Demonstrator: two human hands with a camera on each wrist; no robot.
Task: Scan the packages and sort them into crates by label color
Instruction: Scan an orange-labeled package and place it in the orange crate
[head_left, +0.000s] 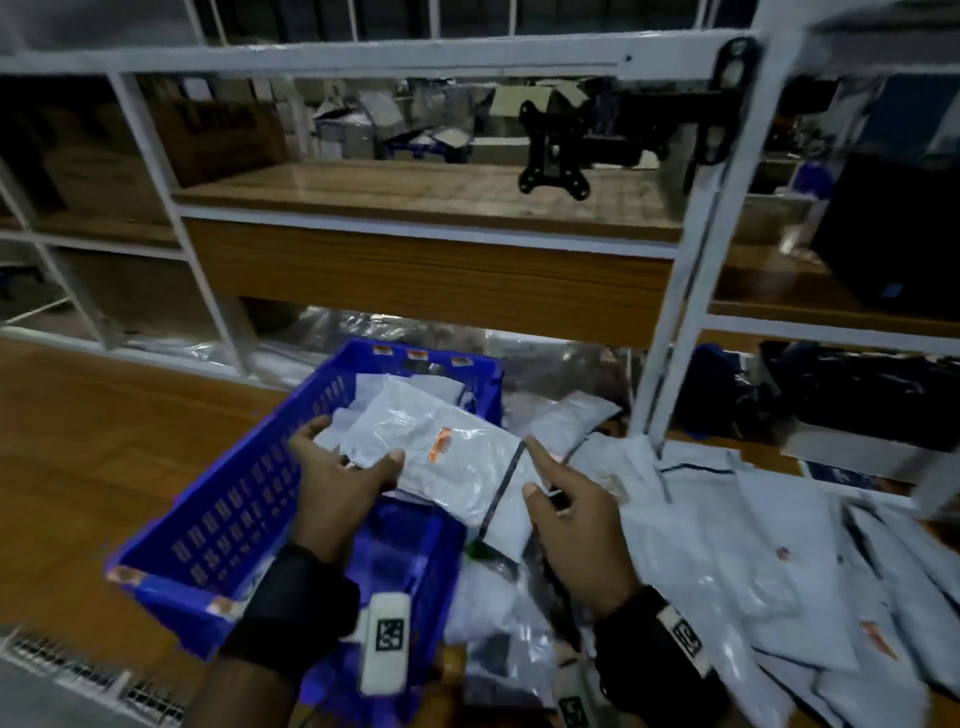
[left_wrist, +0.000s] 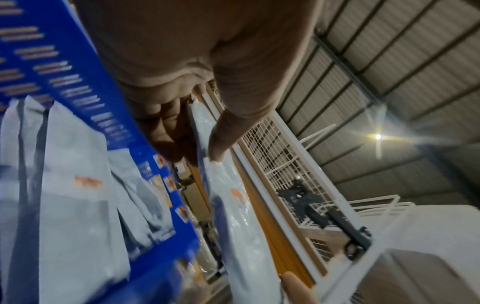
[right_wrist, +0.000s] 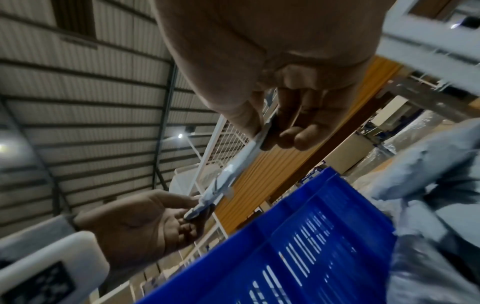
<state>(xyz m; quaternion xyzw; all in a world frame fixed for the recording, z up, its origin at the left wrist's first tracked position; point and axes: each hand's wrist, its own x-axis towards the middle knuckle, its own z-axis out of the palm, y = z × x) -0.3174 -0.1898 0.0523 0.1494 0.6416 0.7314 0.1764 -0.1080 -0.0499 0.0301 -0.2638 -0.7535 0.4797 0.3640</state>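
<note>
White shelving backs the wooden surface; both hands, left (head_left: 340, 475) and right (head_left: 563, 512), pinch a limp grey orange-labelled plastic mailer (head_left: 457, 462) over the blue slotted crate (head_left: 234, 499), frame centre; light, slippery, best edge-held.

Head view downward; wrist views close, upward, sharing blue crate (head_left: 249, 499).

It is a warehouse or parcel sorting hall: a corrugated metal roof (right_wrist: 85, 86), white metal racks (head_left: 691, 291) with wooden shelves (head_left: 426, 202), a blue plastic crate (head_left: 234, 499) and many grey mail bags (head_left: 737, 561).
</note>
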